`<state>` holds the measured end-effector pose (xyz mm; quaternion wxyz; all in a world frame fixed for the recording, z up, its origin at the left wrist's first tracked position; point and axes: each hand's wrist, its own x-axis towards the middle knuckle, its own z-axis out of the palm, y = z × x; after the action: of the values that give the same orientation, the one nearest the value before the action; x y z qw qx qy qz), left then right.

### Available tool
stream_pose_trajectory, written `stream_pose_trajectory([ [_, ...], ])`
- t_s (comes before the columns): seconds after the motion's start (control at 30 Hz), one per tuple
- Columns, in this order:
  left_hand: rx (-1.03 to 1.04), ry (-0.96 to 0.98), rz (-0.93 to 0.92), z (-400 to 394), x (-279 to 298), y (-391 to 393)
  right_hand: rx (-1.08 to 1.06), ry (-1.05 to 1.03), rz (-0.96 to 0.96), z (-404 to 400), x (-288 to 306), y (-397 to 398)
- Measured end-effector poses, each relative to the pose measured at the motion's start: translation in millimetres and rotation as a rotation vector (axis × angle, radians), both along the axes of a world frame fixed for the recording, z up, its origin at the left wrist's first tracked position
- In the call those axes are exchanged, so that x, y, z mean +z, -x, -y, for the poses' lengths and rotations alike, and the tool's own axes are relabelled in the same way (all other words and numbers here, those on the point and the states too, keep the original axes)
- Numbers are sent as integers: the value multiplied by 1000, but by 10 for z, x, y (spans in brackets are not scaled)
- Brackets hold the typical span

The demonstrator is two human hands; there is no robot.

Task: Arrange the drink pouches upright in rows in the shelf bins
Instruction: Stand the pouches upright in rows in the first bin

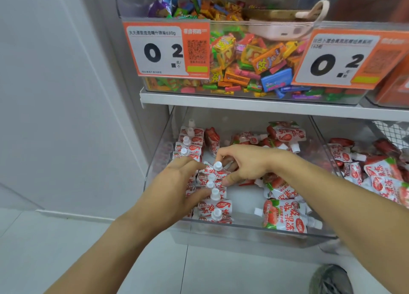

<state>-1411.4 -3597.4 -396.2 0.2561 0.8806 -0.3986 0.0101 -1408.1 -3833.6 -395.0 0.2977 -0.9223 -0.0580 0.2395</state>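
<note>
Red-and-white drink pouches with white caps fill a clear lower shelf bin. A row of upright pouches runs front to back on the bin's left side. My left hand presses against the left of this row, fingers spread on the pouches. Reaching in from the right, my right hand pinches the upright pouch at the far end of the row. Loose pouches lie flat at the bin's front right and others at the back.
A second bin to the right holds more jumbled pouches. Above, a clear bin of colourful candy carries orange price tags. A white wall stands to the left, tiled floor lies below, and a shoe shows at bottom right.
</note>
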Motion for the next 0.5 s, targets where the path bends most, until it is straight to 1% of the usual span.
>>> stream_pose_trajectory([
  [0.13,-96,27,-170,152,43,4,57,29,-151,18,128,-78],
  [0.2,-116,-33,-177,232,16,-14,79,82,-204,65,215,-117],
  [0.23,-112,-73,-157,259,-5,-34,61,89,-190,90,240,-131],
  [0.27,-98,-110,-149,281,-22,-56,-8,60,-144,106,246,-151],
  [0.3,-83,-136,-155,294,-33,-74,-130,8,-47,110,233,-182],
  [0.33,-75,-149,-165,302,-40,-89,-260,-8,89,102,193,-228],
  [0.37,-76,-155,-169,307,-38,-95,-366,22,220,94,137,-286],
  [0.4,-79,-160,-167,310,-34,-96,-419,90,308,65,87,-341],
  [0.43,-83,-162,-165,313,-27,-93,-429,176,347,13,45,-378],
  [0.5,-86,-159,-162,318,-15,-86,-376,402,345,-90,-53,-468],
])
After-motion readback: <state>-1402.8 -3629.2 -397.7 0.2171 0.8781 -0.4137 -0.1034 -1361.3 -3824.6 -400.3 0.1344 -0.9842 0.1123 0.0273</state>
